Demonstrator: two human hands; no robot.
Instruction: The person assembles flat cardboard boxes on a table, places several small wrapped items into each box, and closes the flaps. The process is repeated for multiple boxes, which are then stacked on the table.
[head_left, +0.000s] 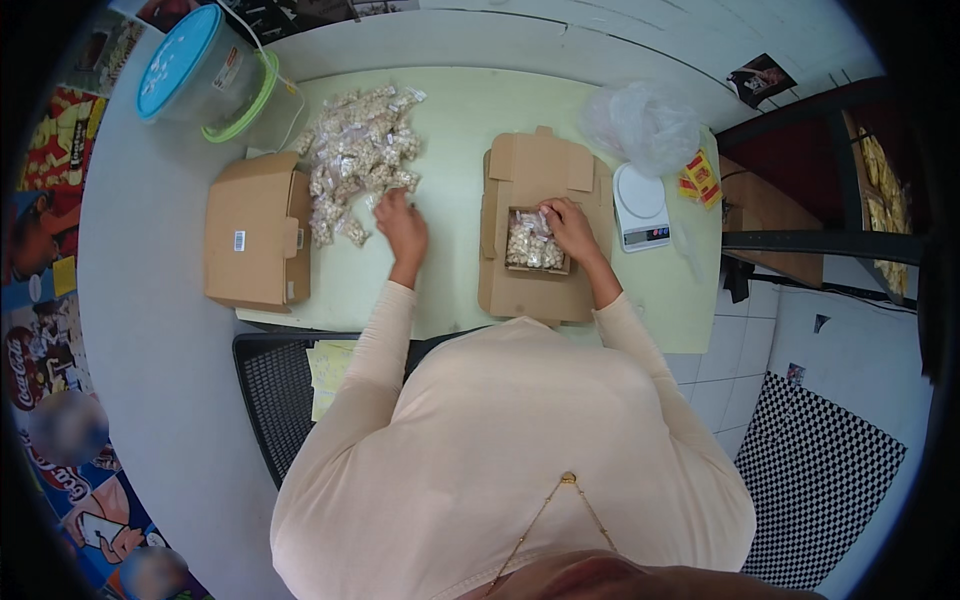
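A pile of small clear plastic packets of pale, popcorn-like snack (360, 142) covers the left part of the pale green table. My left hand (403, 232) is at the pile's right edge, fingers curled near the packets; whether it grips one is hidden. To the right, a small open cardboard box (511, 264) holds several similar packets (534, 244). It stands on a larger flattened cardboard box (517, 296) with folded flaps. My right hand (574, 231) is over the small box's right side, fingertips touching the packets or the rim; its grip is unclear.
A closed cardboard carton (251, 232) stands at the left, below lidded plastic tubs (180, 71). At right are a white digital scale (641, 206), a clear plastic bag (641, 127) and yellow-red sachets (701, 178). A black chair (277, 397) and a dark shelf rack (817, 244) flank me.
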